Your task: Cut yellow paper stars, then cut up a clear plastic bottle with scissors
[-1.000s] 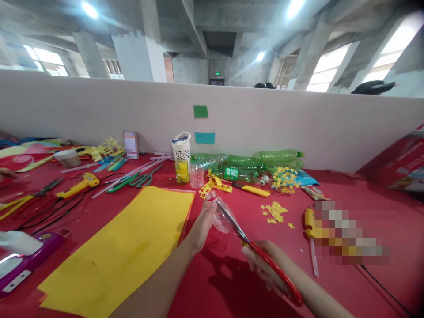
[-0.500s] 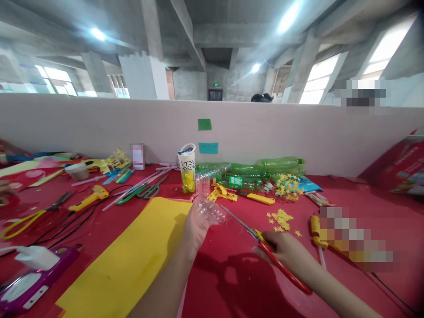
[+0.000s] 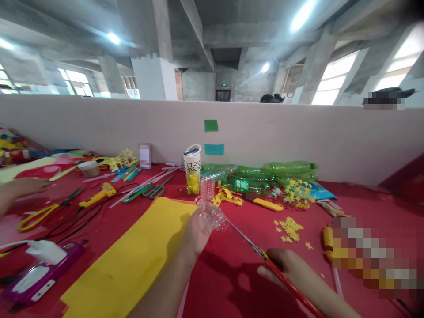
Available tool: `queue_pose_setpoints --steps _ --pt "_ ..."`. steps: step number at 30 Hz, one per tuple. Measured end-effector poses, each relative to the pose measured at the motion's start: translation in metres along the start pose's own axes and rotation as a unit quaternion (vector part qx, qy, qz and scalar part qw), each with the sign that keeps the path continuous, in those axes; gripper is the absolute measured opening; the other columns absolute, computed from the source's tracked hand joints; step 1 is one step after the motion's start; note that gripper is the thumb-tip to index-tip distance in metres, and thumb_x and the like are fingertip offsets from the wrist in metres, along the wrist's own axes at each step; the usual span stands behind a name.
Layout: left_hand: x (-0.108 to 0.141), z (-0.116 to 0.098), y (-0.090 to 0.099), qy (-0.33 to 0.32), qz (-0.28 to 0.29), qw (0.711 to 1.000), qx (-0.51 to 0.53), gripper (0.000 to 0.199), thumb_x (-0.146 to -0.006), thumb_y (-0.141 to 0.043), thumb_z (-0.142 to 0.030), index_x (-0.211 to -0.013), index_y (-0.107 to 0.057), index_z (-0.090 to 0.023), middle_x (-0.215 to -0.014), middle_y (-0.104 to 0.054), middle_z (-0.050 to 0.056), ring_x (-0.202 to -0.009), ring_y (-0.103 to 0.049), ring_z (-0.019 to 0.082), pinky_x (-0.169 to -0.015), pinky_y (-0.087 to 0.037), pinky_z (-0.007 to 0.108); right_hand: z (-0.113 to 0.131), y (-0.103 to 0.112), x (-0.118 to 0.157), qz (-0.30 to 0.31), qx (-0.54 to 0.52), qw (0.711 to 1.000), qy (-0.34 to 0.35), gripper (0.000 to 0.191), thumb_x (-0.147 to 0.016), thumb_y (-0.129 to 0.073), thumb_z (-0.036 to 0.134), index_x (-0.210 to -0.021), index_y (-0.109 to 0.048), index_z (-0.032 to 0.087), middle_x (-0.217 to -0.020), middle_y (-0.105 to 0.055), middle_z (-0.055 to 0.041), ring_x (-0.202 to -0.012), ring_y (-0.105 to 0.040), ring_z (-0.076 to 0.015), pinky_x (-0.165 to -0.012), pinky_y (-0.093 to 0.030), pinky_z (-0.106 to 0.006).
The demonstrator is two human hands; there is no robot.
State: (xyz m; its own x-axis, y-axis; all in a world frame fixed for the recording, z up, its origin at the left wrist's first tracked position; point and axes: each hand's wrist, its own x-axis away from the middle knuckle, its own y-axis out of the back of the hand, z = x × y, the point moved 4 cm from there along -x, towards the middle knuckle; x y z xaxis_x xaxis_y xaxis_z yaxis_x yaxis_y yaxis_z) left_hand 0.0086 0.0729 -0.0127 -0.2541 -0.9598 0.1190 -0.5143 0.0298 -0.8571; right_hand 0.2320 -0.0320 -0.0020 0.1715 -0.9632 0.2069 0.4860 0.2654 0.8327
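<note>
My left hand (image 3: 198,229) is closed around a clear plastic bottle piece (image 3: 214,215), its neck end with a pinkish-red ring pointing away from me. In my right hand (image 3: 286,267) are long scissors with red and yellow handles (image 3: 272,265). Their blade tips reach the cut edge of the bottle piece, and the blades look nearly together. Under my left forearm lies a yellow sheet (image 3: 132,251). Just beyond the bottle piece stands a clear ribbed plastic piece (image 3: 207,187), close to yellow paper scraps (image 3: 227,197).
Green bottles (image 3: 288,168) lie along the white partition (image 3: 281,132). A yellow utility knife (image 3: 266,204), star cutouts (image 3: 289,229) and a yellow glue gun (image 3: 327,240) are on the right. Left are a power strip (image 3: 43,274), a second glue gun (image 3: 99,194), scissors (image 3: 49,212) and another person's hand (image 3: 24,187).
The scissors' tips have come up to the bottle piece's edge, and the blades are closer together. My view has turned slightly left. The other person's arm has reached farther in at the left.
</note>
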Motion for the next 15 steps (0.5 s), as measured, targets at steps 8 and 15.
queue_pose_setpoints --steps 8,15 --pt "0.000 0.006 -0.002 0.030 0.003 0.999 -0.019 0.013 -0.082 -0.059 -0.023 -0.093 -0.061 -0.017 -0.092 -0.069 0.006 -0.085 -0.066 0.020 -0.083 -0.050 0.038 0.013 -0.008 0.004 0.048 -0.117 0.992 0.007 0.054 -0.079 -0.050 0.069 -0.061 -0.041 0.020 -0.053 -0.042 0.0037 -0.049 -0.036 -0.0093 -0.045 -0.023 -0.020" --pt "0.004 0.010 -0.009 0.027 0.032 0.998 -0.043 0.014 -0.084 -0.059 -0.027 -0.093 -0.061 -0.017 -0.090 -0.068 0.006 -0.084 -0.065 0.019 -0.081 -0.050 0.035 0.025 -0.012 0.014 0.096 -0.265 0.958 -0.058 0.054 -0.081 -0.048 0.070 -0.067 -0.051 0.018 -0.041 -0.043 0.0057 -0.035 -0.039 -0.0068 -0.035 -0.025 -0.016"
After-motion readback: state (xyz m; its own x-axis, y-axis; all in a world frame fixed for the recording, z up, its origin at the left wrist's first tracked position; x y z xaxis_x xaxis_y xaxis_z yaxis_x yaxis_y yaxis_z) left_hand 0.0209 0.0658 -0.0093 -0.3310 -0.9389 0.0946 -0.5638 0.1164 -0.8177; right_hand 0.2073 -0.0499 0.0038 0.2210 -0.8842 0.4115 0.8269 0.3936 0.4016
